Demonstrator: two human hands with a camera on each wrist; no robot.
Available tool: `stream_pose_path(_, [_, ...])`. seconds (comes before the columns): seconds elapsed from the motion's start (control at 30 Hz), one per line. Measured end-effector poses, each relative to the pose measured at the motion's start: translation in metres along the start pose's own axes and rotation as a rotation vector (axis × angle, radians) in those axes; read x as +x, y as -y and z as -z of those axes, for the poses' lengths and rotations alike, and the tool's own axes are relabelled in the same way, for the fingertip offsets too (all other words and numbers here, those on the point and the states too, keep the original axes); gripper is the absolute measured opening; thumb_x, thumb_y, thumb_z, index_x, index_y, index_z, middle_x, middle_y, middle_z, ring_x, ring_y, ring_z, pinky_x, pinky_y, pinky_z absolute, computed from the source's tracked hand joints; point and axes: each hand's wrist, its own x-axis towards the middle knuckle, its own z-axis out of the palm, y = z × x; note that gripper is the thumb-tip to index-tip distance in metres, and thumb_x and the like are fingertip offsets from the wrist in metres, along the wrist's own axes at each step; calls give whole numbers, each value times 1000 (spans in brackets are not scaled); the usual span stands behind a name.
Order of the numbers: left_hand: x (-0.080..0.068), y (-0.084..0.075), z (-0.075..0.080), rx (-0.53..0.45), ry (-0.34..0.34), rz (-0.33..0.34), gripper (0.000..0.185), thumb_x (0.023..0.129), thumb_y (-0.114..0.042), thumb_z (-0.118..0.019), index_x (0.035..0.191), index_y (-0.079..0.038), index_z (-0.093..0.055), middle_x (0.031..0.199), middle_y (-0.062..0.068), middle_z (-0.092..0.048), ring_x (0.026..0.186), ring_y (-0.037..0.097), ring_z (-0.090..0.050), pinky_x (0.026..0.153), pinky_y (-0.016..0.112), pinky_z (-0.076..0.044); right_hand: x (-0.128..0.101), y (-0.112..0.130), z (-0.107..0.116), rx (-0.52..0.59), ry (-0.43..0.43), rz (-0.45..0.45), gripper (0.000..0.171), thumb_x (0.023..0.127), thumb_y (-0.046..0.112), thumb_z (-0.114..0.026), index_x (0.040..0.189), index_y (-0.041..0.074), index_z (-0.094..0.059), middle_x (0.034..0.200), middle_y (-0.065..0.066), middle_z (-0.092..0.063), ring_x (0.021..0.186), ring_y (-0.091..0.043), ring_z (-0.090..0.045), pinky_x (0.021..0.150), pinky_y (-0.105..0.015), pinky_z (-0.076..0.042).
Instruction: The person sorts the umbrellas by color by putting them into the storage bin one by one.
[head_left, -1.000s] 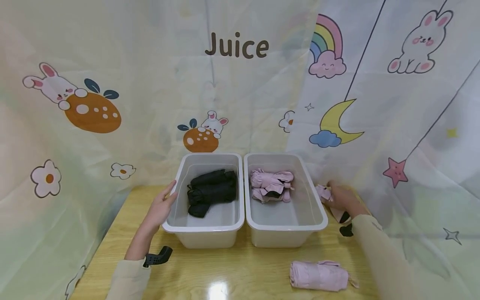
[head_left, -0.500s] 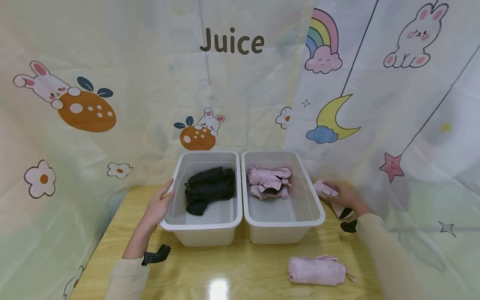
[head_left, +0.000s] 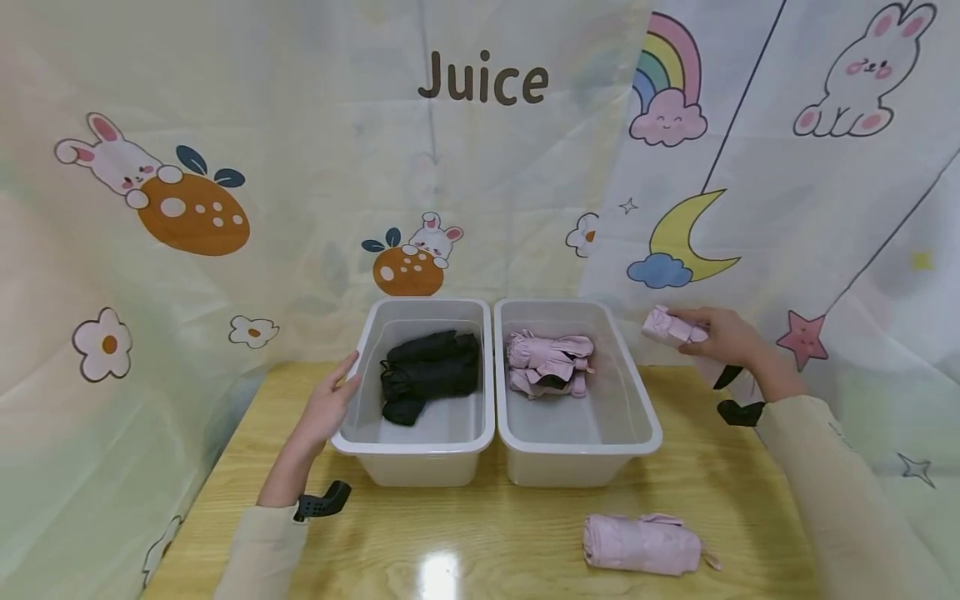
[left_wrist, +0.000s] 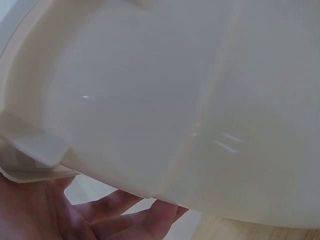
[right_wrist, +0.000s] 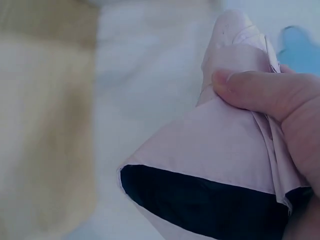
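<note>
My right hand (head_left: 733, 337) grips a loosely folded pink umbrella (head_left: 671, 327) above the table, right of the right bin. In the right wrist view, the thumb presses the umbrella's pink fabric (right_wrist: 205, 135), which flares out below to a black underside. My left hand (head_left: 324, 408) rests with extended fingers at the left rim of the left white bin (head_left: 416, 448); in the left wrist view its fingers (left_wrist: 117, 205) touch the bin's edge. Black umbrellas (head_left: 431, 379) lie inside that bin. Pink umbrellas (head_left: 547, 354) lie in the right white bin (head_left: 577, 450).
A rolled pink umbrella (head_left: 641, 544) with a wrist strap lies near the front right of the wooden table (head_left: 480, 542). The two bins stand side by side at the back, against a printed cloth backdrop (head_left: 495, 192).
My right hand has lifted the pink umbrella up from beside the right bin and moved slightly right. The left hand stays at the left bin's rim. The head view has shifted slightly.
</note>
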Motion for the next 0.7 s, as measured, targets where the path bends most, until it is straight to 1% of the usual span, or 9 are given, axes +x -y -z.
stream_pose_path(0.07, [0,-1,0,-6,2,5,56,105,-37,-40,156,-27,-20,157,18,-23,126,44,-44,92,56,-46,6,9,11,-1,-25,31,67,79,15,-82,140,6,-53,129,-28,-55,98,-35,-54,78,-53,-47])
stream_pose_path(0.17, [-2,-6,1,-20,10,12,55,106,-32,-39,157,-24,-19,158,19,-19,127,46,-43,93,56,-45,17,25,21,7,-29,62,67,79,12,-82,140,9,-54,130,-27,-54,100,-35,-54,79,-53,-48])
stream_pose_path(0.33, [-11,-29,0,-40,24,20,55,106,-24,-39,156,-15,-20,157,23,-18,126,49,-43,93,57,-45,34,53,27,13,-34,103,66,77,15,-83,138,12,-57,127,-22,-59,97,-31,-54,77,-48,-49])
stream_pose_path(0.4, [-14,-34,-2,-37,24,23,54,106,-23,-39,156,-14,-20,157,23,-18,125,48,-44,93,56,-45,41,64,25,35,-29,117,65,77,16,-83,137,14,-58,127,-19,-59,93,-28,-53,73,-44,-48])
stream_pose_path(0.47, [-13,-32,-2,-34,24,29,54,106,-23,-39,156,-14,-20,157,22,-18,125,48,-44,93,55,-45,47,76,23,55,-18,140,64,78,17,-83,137,14,-59,125,-17,-60,89,-26,-50,70,-39,-47])
stream_pose_path(0.53, [-9,-25,-1,-25,19,27,55,106,-25,-39,157,-16,-19,158,21,-17,126,46,-43,94,54,-45,53,86,20,89,-5,149,63,78,17,-83,137,15,-59,121,-14,-62,85,-24,-48,67,-37,-44])
stream_pose_path(0.63, [-2,-12,0,-15,13,22,55,106,-30,-39,157,-19,-18,158,19,-16,128,45,-42,94,54,-45,62,98,14,120,9,171,64,78,18,-83,137,16,-59,120,-11,-62,88,-22,-50,70,-36,-46])
stream_pose_path(0.7, [0,-6,0,-9,8,14,56,106,-33,-38,157,-22,-18,159,17,-16,128,45,-42,94,55,-44,68,105,10,141,20,182,64,78,17,-84,137,17,-59,124,-11,-62,93,-22,-52,73,-38,-47])
